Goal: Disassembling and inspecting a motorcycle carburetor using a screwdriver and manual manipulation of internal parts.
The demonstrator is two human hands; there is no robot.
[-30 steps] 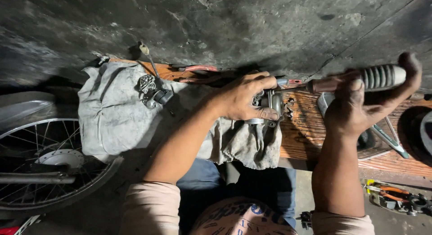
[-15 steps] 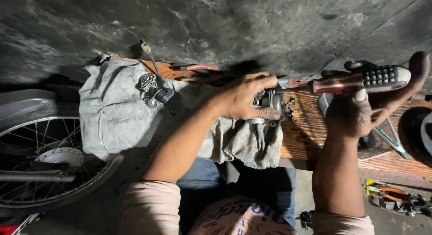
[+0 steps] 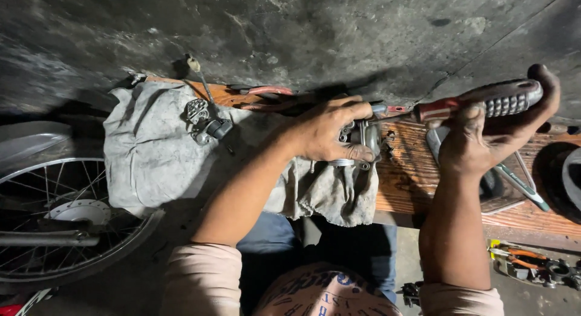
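Far out to the left of both hands a spoked wheel (image 3: 66,222) leans by the bench, and nearer in a grey rag (image 3: 157,152) is spread over the wood, small metal parts (image 3: 206,119) lying on it where they won't roll off. The left hand (image 3: 327,131) is curled down tight over a small metal engine part (image 3: 363,140) on the rag's edge, seemingly pinning it steady. To its right, the right hand (image 3: 490,134) grips the screwdriver (image 3: 478,104) handle, fingers wrapped loosely, shaft aimed level into that part.
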